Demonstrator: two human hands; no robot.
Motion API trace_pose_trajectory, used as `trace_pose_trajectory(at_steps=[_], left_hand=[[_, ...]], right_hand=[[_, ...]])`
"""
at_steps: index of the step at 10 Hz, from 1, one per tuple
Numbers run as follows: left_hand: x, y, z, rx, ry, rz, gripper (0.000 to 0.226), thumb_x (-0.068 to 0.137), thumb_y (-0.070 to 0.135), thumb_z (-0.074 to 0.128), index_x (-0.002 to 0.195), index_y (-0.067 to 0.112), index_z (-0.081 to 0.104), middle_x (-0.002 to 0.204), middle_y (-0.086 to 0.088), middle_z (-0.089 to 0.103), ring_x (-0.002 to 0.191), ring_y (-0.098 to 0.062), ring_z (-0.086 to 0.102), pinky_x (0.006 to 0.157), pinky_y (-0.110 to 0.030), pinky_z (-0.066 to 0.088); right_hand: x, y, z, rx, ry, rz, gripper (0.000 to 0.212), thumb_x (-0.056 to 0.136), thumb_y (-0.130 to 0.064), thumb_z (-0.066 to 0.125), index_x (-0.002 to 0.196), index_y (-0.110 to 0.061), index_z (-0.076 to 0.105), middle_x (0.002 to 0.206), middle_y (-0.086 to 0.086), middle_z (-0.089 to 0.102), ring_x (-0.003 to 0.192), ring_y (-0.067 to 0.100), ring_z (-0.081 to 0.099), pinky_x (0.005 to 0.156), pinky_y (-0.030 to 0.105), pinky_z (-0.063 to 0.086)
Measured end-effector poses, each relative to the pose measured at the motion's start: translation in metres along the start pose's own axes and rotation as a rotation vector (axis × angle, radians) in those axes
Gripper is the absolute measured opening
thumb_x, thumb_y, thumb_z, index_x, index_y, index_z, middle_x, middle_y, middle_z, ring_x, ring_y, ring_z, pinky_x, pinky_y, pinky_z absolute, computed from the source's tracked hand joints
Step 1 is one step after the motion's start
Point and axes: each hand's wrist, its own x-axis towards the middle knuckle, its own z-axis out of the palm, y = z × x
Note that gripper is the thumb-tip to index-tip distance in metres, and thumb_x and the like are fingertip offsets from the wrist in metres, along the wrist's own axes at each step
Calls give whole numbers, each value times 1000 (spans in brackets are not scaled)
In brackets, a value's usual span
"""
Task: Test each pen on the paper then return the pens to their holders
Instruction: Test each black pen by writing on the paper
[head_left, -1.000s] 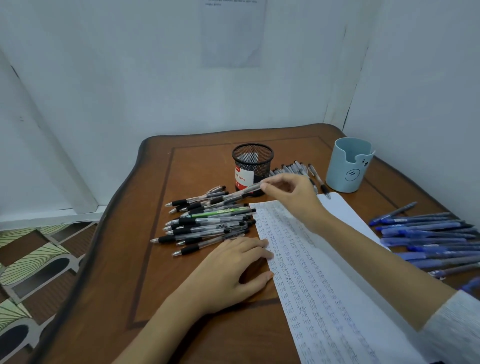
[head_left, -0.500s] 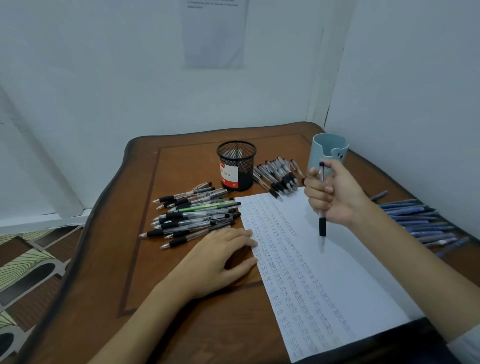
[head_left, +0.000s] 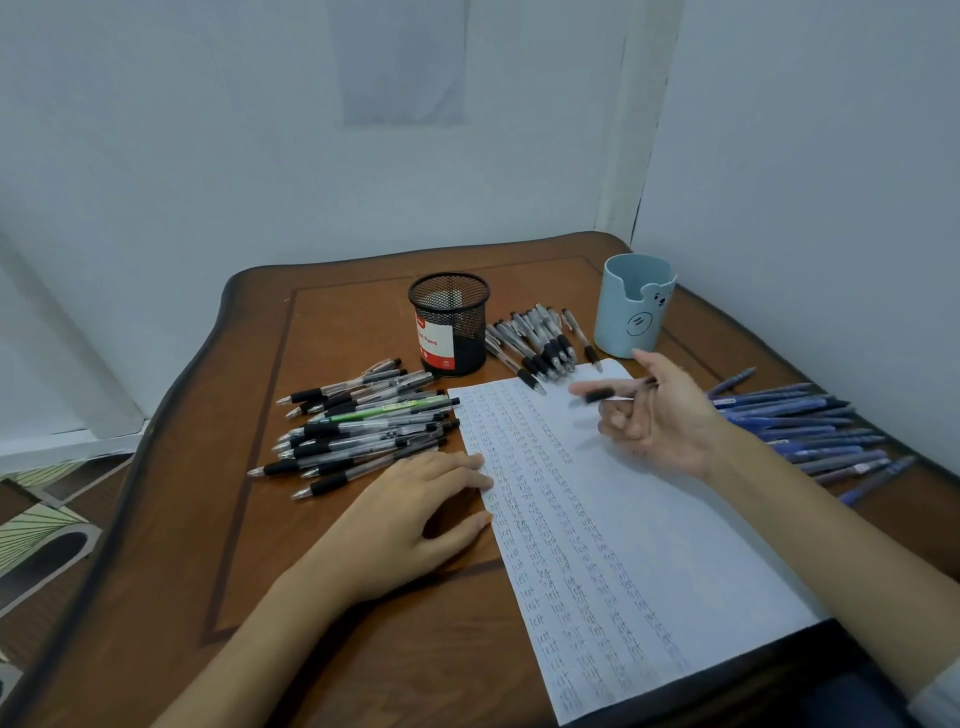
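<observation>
holding a black-gripped pen (head_left: 613, 393) in my right hand (head_left: 660, 421), fingers curled loosely round the barrel, i have it hovering above the far end of the paper (head_left: 675, 545). the pen is blurred, but its long axis runs roughly across the sheet, with the grip end pointing left. it is not yet tipped down to write. my left hand (head_left: 410, 519) lies flat on the table (head_left: 363, 649), fingers straight, their tips on the paper's left edge to pin it.

the next move, as i judge it, turns on getting the tip from level to pointing down. the written columns fill the left part of the sheet and the bare strip runs down its right side, right under my right hand, so that hand only has to drop and turn.

beyond the paper's far-left corner stands the black mesh holder (head_left: 450, 322), and beyond its far-right corner the light blue holder (head_left: 635, 306), just past my right hand. no pens stick out of either. a pile of black pens (head_left: 363, 426) lies left of the sheet, close to my left fingertips. a second bunch (head_left: 535, 338) lies between the holders, reaching the paper's far edge. blue pens (head_left: 805, 426) line the table's right edge beside my forearm, so a wide swing that way could scatter them. walls close off the far and right edges.
</observation>
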Motion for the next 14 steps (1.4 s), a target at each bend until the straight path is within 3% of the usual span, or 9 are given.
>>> trace_pose_trajectory(at_steps=[1,2,3,4,5,6,7,10,14], left_hand=[[-1,-1,1,1,11,6,47,92,62,35,127,37,54,140,20,45,128,6,38,106,-23,33],[-1,-2,2,-2,20,3,45,92,61,37,127,37,54,140,21,46,128,5,39,106,-25,36],[-1,-2,2,0,31,5,44,92,60,38,126,37,54,139,21,46,128,6,40,105,-26,37],[-1,-2,2,7,33,8,44,93,60,38,126,37,54,139,22,46,128,7,39,106,-25,36],[-1,-1,2,7,31,7,44,92,60,37,127,38,54,139,22,45,128,8,38,106,-24,36],[-1,-1,1,5,30,7,44,93,60,37,127,38,54,139,22,45,128,7,38,106,-24,36],[-1,-1,1,7,27,8,44,93,59,38,127,38,54,139,22,45,128,7,38,106,-24,35],[-1,0,0,5,25,8,45,93,60,36,127,38,54,139,22,45,129,7,38,106,-23,34],[-1,1,-1,8,16,3,45,92,61,35,127,38,54,139,23,45,129,8,37,106,-20,30]], right_hand=[[-2,6,8,-112,57,-44,37,91,-35,58,86,0,71,53,5,55,40,7,46,36,13,37],[2,17,12,-256,142,-188,26,81,-28,70,71,-8,59,48,0,52,34,4,38,31,14,27],[4,25,16,-302,172,-319,32,92,-30,61,74,-5,51,47,6,57,29,9,40,29,15,26],[1,30,19,-347,126,-360,35,85,-23,71,68,-4,46,50,15,59,28,15,42,30,18,30],[-1,36,21,-554,195,-432,39,82,-20,75,63,-5,45,47,15,57,28,13,44,33,18,30],[1,39,18,-648,265,-505,41,87,-2,66,57,-8,39,44,6,49,37,20,52,33,16,31],[3,40,16,-692,266,-518,42,84,8,59,55,-11,36,42,-3,40,43,26,53,36,16,33],[4,41,17,-683,217,-500,37,86,2,62,60,-9,40,52,12,49,39,18,53,38,18,38],[5,40,15,-656,213,-503,37,83,10,58,58,-8,37,50,9,42,36,16,48,37,17,36]])
